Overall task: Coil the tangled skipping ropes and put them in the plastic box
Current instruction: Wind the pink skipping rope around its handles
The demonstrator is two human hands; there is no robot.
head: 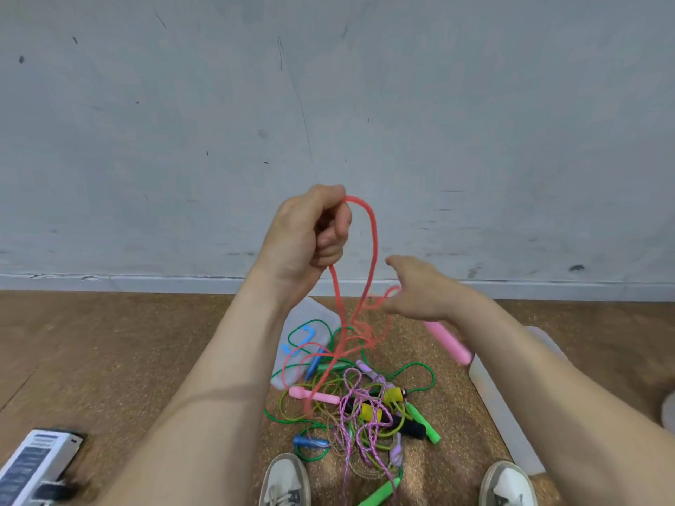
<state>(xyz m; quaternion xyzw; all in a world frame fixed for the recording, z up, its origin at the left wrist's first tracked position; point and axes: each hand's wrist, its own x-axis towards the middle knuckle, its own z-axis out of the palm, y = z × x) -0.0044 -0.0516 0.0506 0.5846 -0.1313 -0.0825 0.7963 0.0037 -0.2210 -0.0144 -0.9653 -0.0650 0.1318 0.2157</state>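
Now my left hand (313, 231) grips the thin coral-red plastic skipping rope (373, 242), hanging into the multicoloured rope tangle (365, 410) on the brown cork floor (138, 341); my open right hand (420, 297) should draw it down slowly, easing snags

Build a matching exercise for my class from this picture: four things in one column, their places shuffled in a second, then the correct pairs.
Things:
1 red rope
2 large pink handle
3 black handle
4 printed carton

Places:
A in the tangled pile
B hanging from the left hand
C lower left corner of the picture
D on the floor near the right hand

Pairs: 1-B; 2-D; 3-A; 4-C
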